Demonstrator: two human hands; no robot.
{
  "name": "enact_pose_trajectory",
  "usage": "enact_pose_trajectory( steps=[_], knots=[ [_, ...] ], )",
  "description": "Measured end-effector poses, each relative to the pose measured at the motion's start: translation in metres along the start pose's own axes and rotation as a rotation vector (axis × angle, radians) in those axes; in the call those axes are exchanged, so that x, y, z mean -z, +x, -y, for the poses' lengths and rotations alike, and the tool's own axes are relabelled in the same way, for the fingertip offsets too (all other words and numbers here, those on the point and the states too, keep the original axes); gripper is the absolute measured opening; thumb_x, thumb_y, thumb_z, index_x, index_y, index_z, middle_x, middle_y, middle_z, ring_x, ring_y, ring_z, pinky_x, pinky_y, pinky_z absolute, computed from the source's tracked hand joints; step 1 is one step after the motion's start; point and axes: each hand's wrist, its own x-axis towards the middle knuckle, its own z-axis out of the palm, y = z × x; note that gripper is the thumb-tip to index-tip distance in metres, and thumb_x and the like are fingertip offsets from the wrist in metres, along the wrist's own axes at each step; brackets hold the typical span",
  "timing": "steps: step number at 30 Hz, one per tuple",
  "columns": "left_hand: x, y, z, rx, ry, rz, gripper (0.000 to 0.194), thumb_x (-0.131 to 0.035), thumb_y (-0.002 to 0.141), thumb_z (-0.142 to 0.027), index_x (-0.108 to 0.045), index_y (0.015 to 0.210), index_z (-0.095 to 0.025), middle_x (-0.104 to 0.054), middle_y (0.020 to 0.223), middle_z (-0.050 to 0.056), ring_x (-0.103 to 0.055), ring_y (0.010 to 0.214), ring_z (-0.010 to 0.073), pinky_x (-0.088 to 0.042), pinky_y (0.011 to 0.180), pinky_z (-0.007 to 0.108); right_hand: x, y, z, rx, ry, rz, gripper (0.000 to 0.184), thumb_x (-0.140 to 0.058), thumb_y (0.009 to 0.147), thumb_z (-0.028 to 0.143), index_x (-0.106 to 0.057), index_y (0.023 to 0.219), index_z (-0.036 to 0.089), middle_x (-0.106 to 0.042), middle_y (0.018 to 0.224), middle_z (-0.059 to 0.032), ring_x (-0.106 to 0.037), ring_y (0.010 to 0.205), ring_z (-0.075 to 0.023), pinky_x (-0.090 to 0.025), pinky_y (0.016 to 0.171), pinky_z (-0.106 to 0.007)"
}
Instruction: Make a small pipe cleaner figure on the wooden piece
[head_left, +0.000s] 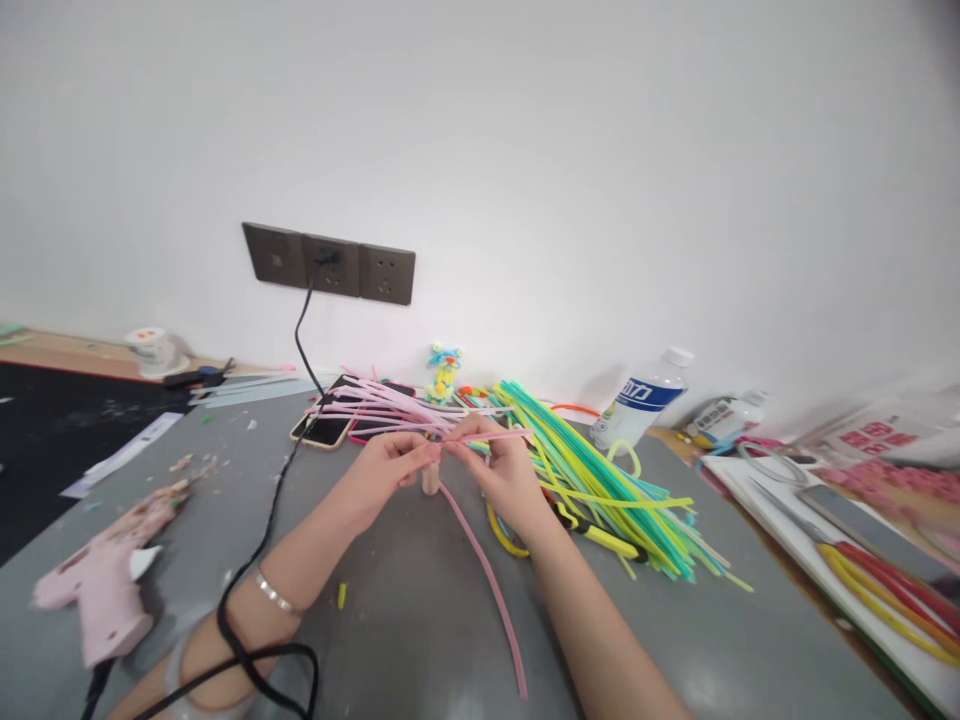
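My left hand (390, 475) and my right hand (504, 475) meet over the middle of the grey table, fingertips pinched together on a pink pipe cleaner (484, 560). One length of it curves down toward the table's near side. A short pink stretch also sticks out to the right across my right fingers. Just under the fingertips shows a pale, rounded stub (430, 478); whether it is a finger or a small object I cannot tell. Behind my hands lies a bundle of pink pipe cleaners (375, 398). To the right is a green and yellow pipe cleaner bundle (600, 480).
A pink glue gun (105, 590) lies at left; a black cable (277, 490) passes over my left forearm. Behind are a phone (322, 428) and a small colourful figure (444, 372). A bottle (645, 395) leans right, near scissors (885, 590).
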Motion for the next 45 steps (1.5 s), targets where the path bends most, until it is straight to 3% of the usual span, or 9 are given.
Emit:
enact_pose_trajectory(
  steps=[8, 14, 19, 22, 25, 32, 38, 45],
  knots=[
    [-0.008, 0.001, 0.003, -0.027, -0.164, -0.273, 0.044, -0.084, 0.056, -0.052, -0.065, 0.06, -0.013, -0.045, 0.055, -0.005, -0.028, 0.052, 0.0067, -0.021, 0.05, 0.022, -0.011, -0.004, 0.001, 0.121, -0.089, -0.073, 0.011, -0.064, 0.086, 0.018, -0.062, 0.075, 0.02, -0.062, 0.071, -0.0001, -0.058, 0.067, -0.0155, -0.044, 0.067, -0.029],
    [-0.01, 0.002, 0.009, 0.03, -0.332, -0.334, 0.041, -0.086, 0.055, -0.049, -0.068, 0.064, -0.014, -0.04, 0.055, -0.006, -0.028, 0.054, 0.0071, -0.025, 0.049, 0.02, -0.017, -0.005, -0.005, 0.154, -0.123, -0.075, 0.007, -0.064, 0.087, 0.019, -0.07, 0.084, 0.021, -0.067, 0.073, -0.0026, -0.061, 0.071, -0.0185, -0.047, 0.073, -0.034],
    [-0.009, 0.001, 0.007, 0.007, -0.215, -0.233, 0.04, -0.077, 0.067, -0.054, -0.07, 0.068, -0.014, -0.05, 0.062, -0.002, -0.035, 0.055, 0.0076, -0.027, 0.05, 0.021, -0.002, 0.0, -0.005, 0.08, -0.026, -0.077, 0.012, -0.059, 0.091, 0.022, -0.071, 0.089, 0.021, -0.07, 0.085, -0.0057, -0.064, 0.082, -0.0201, -0.049, 0.078, -0.034],
    [-0.008, 0.0, 0.006, 0.009, -0.114, -0.133, 0.04, -0.072, 0.074, -0.054, -0.071, 0.068, -0.014, -0.048, 0.056, -0.002, -0.036, 0.053, 0.0085, -0.025, 0.049, 0.022, 0.01, 0.003, -0.004, 0.069, -0.002, 0.031, 0.013, -0.058, 0.093, 0.024, -0.07, 0.089, 0.021, -0.067, 0.087, -0.0064, -0.063, 0.087, -0.0211, -0.048, 0.082, -0.036],
    [-0.006, 0.0, 0.005, 0.037, 0.005, -0.077, 0.032, -0.074, 0.073, -0.046, -0.072, 0.069, -0.014, -0.053, 0.054, -0.001, -0.036, 0.051, 0.0086, -0.024, 0.05, 0.023, 0.015, 0.004, -0.003, 0.068, -0.021, 0.107, 0.01, -0.06, 0.092, 0.025, -0.069, 0.088, 0.021, -0.066, 0.087, -0.0061, -0.062, 0.086, -0.021, -0.048, 0.082, -0.037],
    [-0.002, -0.001, -0.003, 0.057, 0.182, 0.003, 0.03, -0.073, 0.074, -0.043, -0.069, 0.064, -0.015, -0.064, 0.061, 0.002, -0.037, 0.051, 0.009, -0.023, 0.051, 0.024, 0.012, 0.003, 0.0, 0.077, -0.02, 0.073, 0.007, -0.063, 0.088, 0.023, -0.064, 0.082, 0.021, -0.063, 0.081, -0.0035, -0.06, 0.078, -0.0187, -0.048, 0.075, -0.033],
    [-0.003, 0.001, 0.0, -0.038, 0.059, -0.2, 0.034, -0.079, 0.066, -0.047, -0.071, 0.064, -0.015, -0.051, 0.052, -0.003, -0.029, 0.05, 0.0078, -0.02, 0.05, 0.024, 0.009, 0.002, 0.002, 0.134, -0.055, 0.034, 0.011, -0.061, 0.088, 0.018, -0.061, 0.077, 0.02, -0.062, 0.079, -0.0031, -0.059, 0.075, -0.0172, -0.047, 0.072, -0.032],
    [-0.004, 0.002, 0.003, -0.061, -0.072, -0.331, 0.034, -0.082, 0.061, -0.048, -0.074, 0.067, -0.015, -0.044, 0.05, -0.005, -0.031, 0.052, 0.0074, -0.026, 0.052, 0.024, 0.002, 0.0, 0.009, 0.178, -0.119, 0.02, 0.014, -0.061, 0.086, 0.013, -0.061, 0.075, 0.021, -0.063, 0.081, -0.0039, -0.061, 0.081, -0.0189, -0.047, 0.075, -0.033]
  ],
)
